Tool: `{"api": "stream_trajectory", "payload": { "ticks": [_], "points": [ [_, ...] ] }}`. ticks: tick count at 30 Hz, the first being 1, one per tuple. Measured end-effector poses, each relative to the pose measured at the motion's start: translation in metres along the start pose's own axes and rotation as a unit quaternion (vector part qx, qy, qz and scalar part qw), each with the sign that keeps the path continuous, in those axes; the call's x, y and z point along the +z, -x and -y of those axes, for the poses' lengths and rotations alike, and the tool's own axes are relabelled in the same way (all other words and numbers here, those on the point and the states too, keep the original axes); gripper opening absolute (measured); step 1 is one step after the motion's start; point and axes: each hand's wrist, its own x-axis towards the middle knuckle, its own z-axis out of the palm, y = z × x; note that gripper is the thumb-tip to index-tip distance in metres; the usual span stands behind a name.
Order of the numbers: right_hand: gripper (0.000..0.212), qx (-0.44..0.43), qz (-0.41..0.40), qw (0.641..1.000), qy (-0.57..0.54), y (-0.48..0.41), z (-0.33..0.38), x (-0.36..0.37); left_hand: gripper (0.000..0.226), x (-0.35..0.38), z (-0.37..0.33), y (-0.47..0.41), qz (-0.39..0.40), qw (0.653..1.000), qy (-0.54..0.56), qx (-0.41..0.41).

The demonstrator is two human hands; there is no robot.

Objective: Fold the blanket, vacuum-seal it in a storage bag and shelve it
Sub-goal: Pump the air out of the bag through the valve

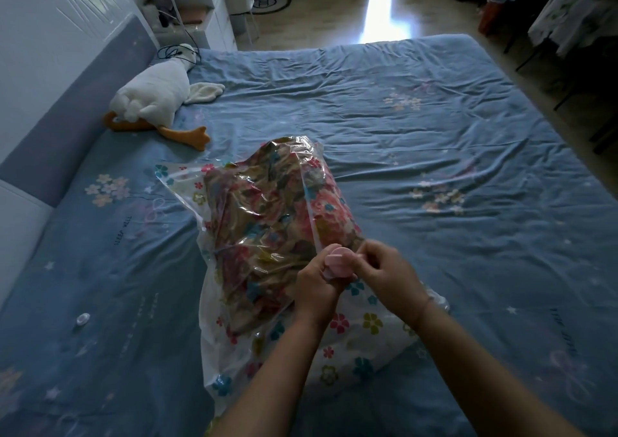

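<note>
The storage bag point(254, 236), clear plastic printed with small flowers, lay on the blue bed sheet point(434, 135) near the middle of the near half of the bed; inside it sat the folded floral blanket point(267, 209), bunched toward the far end, while the near part of the bag lay flatter and mostly white. To the right of the bag the sheet stretched wide and bare, wrinkled, out to the bed's right edge; the far edge met a wooden floor with a bright strip of light. On the left a padded headboard point(67, 108) bounded the bed; a white plush goose point(150, 95) with orange feet lay against it, well apart from the bag; a small clear round cap point(82, 319) rested on the sheet near the left edge. Both hands met over the bag at a pink round valve point(337, 261); the left hand point(314, 289) was curled around it from below, fingers closed on it; the right hand point(384, 269) pinched at its right side, fingertips drawn together.
</note>
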Motion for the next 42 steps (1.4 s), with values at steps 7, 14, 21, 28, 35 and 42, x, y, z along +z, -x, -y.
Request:
{"api": "stream_trajectory", "payload": {
  "ticks": [7,14,21,28,35,42],
  "points": [
    [0.038,-0.122,-0.005,0.97,-0.211,0.015,0.063,-0.033,0.032,-0.007,0.003,-0.002,-0.006,1.0,-0.005,-0.018],
    [0.029,-0.004,-0.011,0.999,-0.038,0.004,0.01,-0.005,0.036,0.001,-0.002,0.0,-0.006,1.0,0.004,0.005],
    [0.03,-0.107,-0.017,0.956,-0.271,0.02,0.072,-0.038,0.041,-0.004,0.002,-0.003,-0.009,1.0,-0.008,-0.001],
    [0.026,0.006,0.015,1.0,-0.023,0.002,0.012,-0.008,0.039,0.001,0.002,-0.002,-0.001,1.0,0.007,-0.006],
    [0.039,-0.089,-0.005,0.975,-0.204,0.011,0.065,-0.032,0.031,-0.009,-0.002,-0.003,-0.008,1.0,-0.011,-0.015],
    [0.026,0.023,0.002,1.0,-0.003,0.002,0.004,0.001,0.041,-0.003,0.002,0.001,-0.002,1.0,-0.019,-0.005]
  ]
}}
